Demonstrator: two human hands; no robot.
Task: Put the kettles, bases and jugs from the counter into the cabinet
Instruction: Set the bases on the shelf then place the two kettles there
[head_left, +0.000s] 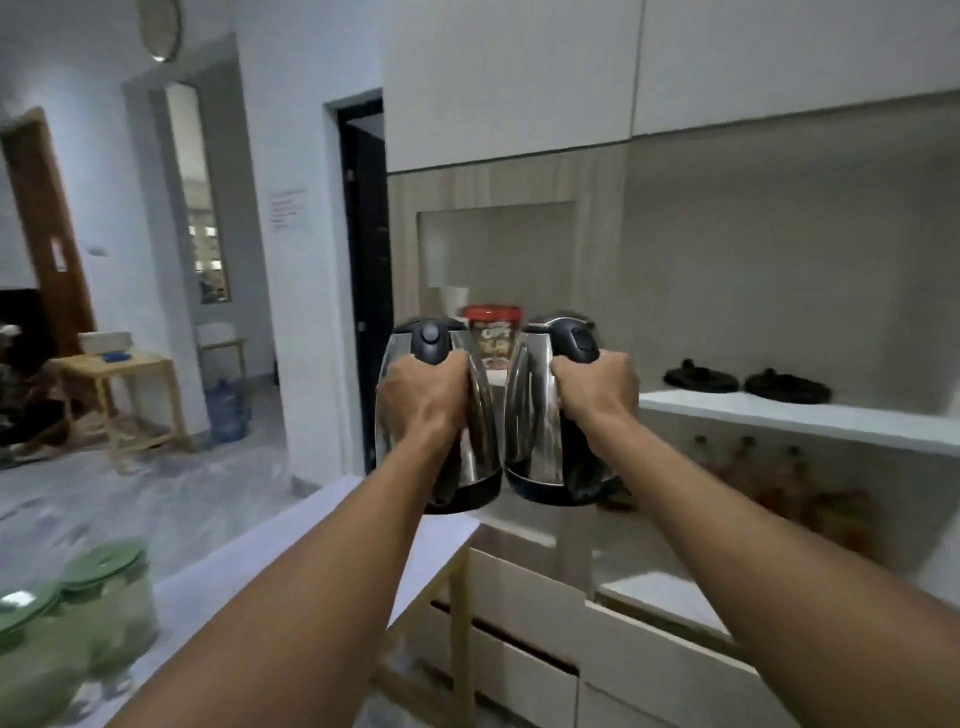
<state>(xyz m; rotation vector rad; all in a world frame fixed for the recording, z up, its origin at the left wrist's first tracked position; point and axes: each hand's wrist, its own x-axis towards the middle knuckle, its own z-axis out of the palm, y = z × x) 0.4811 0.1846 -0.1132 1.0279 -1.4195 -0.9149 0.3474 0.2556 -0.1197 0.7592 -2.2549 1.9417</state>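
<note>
We've got a steel kettle in each fist now, the left hand (421, 395) clenched round the handle of the left kettle (441, 415) and the right hand (597, 387) wrapped the same way on the right kettle (550, 410), both carried upright out in front at arm's length. The two bodies look to be touching near their bottoms, and we judge that's simply from bringing the pair along in one trip. Two black bases (748, 382) sit side by side on the white counter (810, 415) to the right, and the green-lidded jugs (78, 613) wait low on the left surface. The picture is smeared, so we can't tell which cabinet door is meant; the upper cabinet (519, 78) looks shut. There's open air ahead, though a red-topped tub (491, 338) stands just behind the kettles.
</note>
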